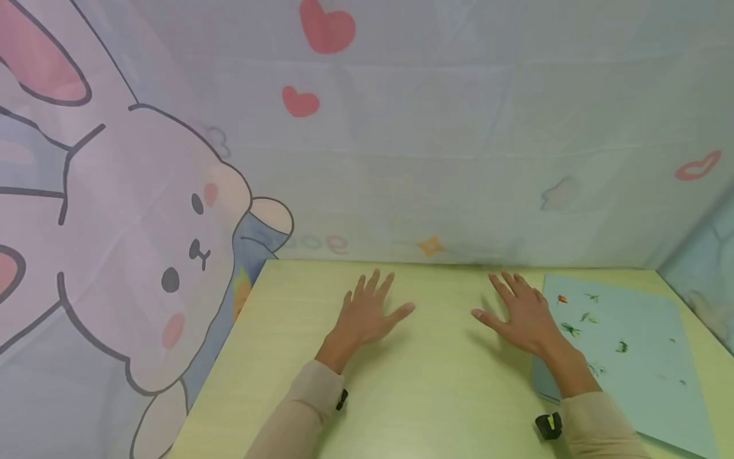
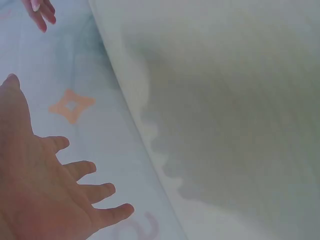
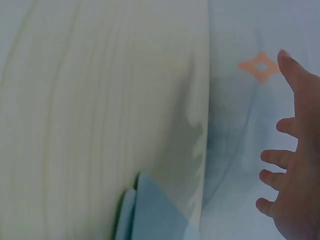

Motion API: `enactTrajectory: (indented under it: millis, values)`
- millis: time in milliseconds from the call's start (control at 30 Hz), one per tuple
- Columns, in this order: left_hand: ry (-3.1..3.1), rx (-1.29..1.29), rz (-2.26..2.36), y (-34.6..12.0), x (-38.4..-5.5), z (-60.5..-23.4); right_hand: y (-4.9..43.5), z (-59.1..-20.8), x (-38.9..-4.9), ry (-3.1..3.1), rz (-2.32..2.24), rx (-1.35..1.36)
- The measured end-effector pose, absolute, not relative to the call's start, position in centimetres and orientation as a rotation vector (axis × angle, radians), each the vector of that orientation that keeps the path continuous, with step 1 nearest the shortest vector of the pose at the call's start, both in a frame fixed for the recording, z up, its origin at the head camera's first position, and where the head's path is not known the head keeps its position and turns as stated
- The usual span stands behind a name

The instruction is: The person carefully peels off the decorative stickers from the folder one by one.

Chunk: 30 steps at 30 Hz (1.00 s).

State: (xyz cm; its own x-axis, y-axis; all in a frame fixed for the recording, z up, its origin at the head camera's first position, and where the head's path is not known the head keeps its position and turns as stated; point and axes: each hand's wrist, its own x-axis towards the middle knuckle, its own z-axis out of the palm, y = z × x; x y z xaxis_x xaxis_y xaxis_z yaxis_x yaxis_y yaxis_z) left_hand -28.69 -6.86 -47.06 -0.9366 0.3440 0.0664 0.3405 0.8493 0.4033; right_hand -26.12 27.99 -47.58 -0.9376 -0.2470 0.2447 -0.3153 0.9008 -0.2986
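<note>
Both hands hover above a pale yellow table (image 1: 436, 382), fingers spread, holding nothing. My left hand (image 1: 364, 317) is left of the table's middle, its thumb pointing toward the other hand; its palm and fingers also show in the left wrist view (image 2: 45, 190). To the right, my right hand (image 1: 524, 319) is stretched out near the left edge of a flat light-blue sheet or folder (image 1: 648, 395), which bears small green plant pictures and a red one. In the right wrist view, a corner of the blue stack (image 3: 160, 210) lies below the right hand (image 3: 300, 165).
A hanging cloth (image 1: 436, 159) with hearts and an orange star stands behind the table. On the left, the cloth carries a large rabbit print (image 1: 143, 223). A small black device (image 1: 548, 426) sits by the right cuff, another (image 1: 342, 400) by the left cuff.
</note>
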Motion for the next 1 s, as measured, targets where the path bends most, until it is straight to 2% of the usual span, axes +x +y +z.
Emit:
enactTrajectory:
  millis: [533,1000]
  values:
    - [2.955,0.737,0.635,-2.0,-27.4,-45.7,32.0,-45.7,-25.2,-2.890,0.578,0.357]
    - [2.861,0.904,0.486,3.2,-26.4,-46.6,38.0,-46.8,-24.4,-2.952,0.484,0.157]
